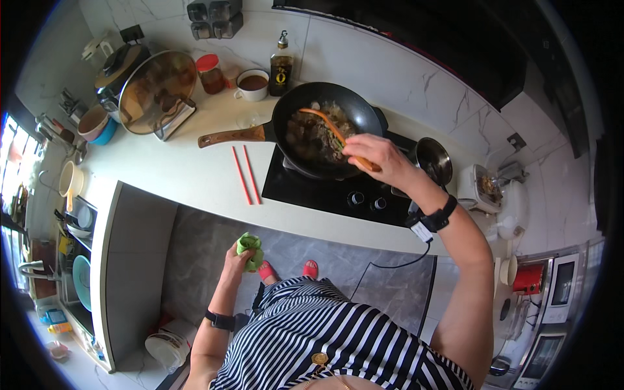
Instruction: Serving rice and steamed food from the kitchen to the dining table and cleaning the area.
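My right hand (pixel 374 157) grips the handle of an orange-brown cooking spatula (pixel 333 127), whose far end rests among the food (pixel 319 134) in a black wok (pixel 358 109). The food looks like browned pieces with bits of green. The wok stands on a black cooktop (pixel 312 190), its wooden handle (pixel 233 137) pointing left over the counter. Below the counter's front edge, my left hand (pixel 236 258) is closed around a crumpled green cloth (pixel 250 251). Two red chopsticks (pixel 246 175) lie on the counter left of the cooktop.
Behind the wok's handle stand a white enamel mug (pixel 253 87) of brown liquid, a dark bottle (pixel 281 68) and a red-lidded jar (pixel 210 74). A glass lid (pixel 157 92) leans upright at the left. A small metal pot (pixel 433 158) sits right of the wok, near my right forearm.
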Action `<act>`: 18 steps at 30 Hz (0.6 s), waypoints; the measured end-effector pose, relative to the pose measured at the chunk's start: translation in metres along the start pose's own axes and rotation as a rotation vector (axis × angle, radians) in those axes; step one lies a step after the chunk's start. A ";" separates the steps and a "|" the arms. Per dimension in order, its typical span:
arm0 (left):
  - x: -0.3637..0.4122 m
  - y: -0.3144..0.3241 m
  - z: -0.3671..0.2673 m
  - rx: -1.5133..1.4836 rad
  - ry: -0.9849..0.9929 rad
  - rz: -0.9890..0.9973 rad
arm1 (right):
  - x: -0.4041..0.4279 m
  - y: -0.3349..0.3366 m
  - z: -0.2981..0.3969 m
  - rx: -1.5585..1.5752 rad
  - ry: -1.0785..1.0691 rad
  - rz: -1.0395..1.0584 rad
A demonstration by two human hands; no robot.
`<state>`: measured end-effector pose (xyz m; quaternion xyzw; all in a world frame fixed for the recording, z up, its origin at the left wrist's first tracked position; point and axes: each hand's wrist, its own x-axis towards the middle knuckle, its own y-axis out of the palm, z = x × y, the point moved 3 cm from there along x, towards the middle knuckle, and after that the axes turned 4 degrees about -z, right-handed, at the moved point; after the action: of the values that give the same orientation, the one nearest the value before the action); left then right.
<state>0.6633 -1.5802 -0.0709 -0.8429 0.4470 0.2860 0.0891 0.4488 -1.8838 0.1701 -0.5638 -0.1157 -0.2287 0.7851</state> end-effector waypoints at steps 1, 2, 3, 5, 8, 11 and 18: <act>0.002 -0.001 0.000 0.014 -0.001 0.014 | 0.002 0.001 -0.007 0.002 -0.024 -0.054; 0.003 -0.001 0.000 0.029 -0.002 0.028 | 0.001 0.007 -0.017 0.030 0.013 -0.042; 0.006 -0.004 0.002 0.030 -0.001 0.032 | 0.000 0.012 -0.020 0.027 0.014 -0.043; 0.011 -0.004 0.007 0.038 -0.016 0.084 | -0.004 0.021 -0.024 0.022 -0.007 0.030; 0.006 -0.005 -0.001 0.019 -0.032 0.010 | -0.012 0.012 -0.005 0.027 -0.049 0.128; 0.011 -0.014 0.004 0.029 -0.054 -0.004 | -0.011 -0.020 0.011 0.047 -0.005 0.185; 0.015 0.008 -0.012 0.063 -0.002 0.067 | -0.033 -0.091 -0.092 0.199 0.999 -0.506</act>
<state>0.6685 -1.6002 -0.0686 -0.8240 0.4835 0.2757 0.1065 0.3681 -1.9861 0.2006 -0.2652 0.1172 -0.6364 0.7148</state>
